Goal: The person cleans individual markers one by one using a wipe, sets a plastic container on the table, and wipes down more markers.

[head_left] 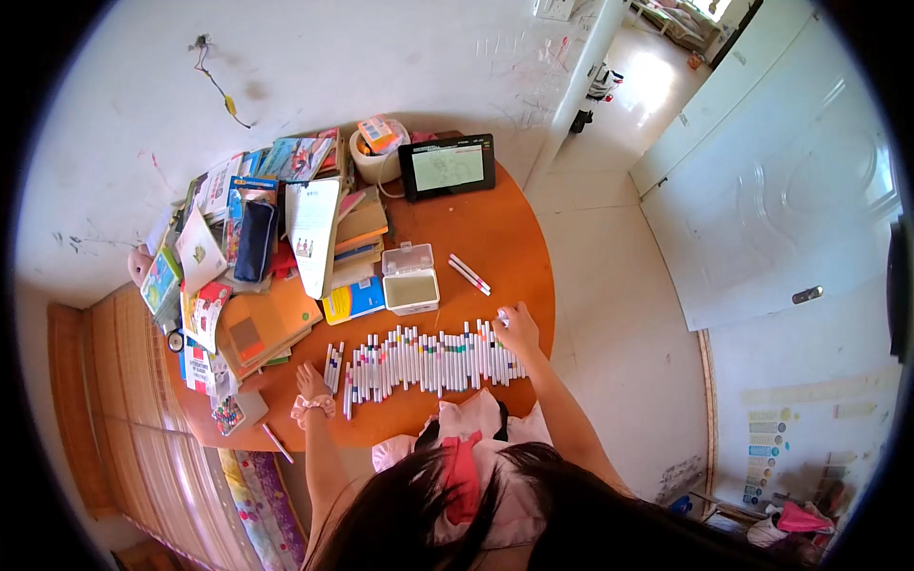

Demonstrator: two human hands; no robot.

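A long row of white markers [440,362] with coloured bands lies side by side on the orange table, its ends uneven. At the row's right end, my right hand [519,333] is closed, with the white end of a marker [503,316] showing at its fingers. My left hand [311,383], a pink scrunchie [314,407] on its wrist, rests flat on the table with fingers stretched out. Just right of those fingers lie a few separate markers [333,367], apart from the main row. Two more markers [469,274] lie beyond the row, near the open plastic box [411,292].
Stacked books [267,328] and a dark pencil case [255,241] crowd the table's left side. A tablet [447,167] and a white pot [379,167] stand at the back. One marker [278,443] lies at the front left edge, near a container of coloured beads [233,414].
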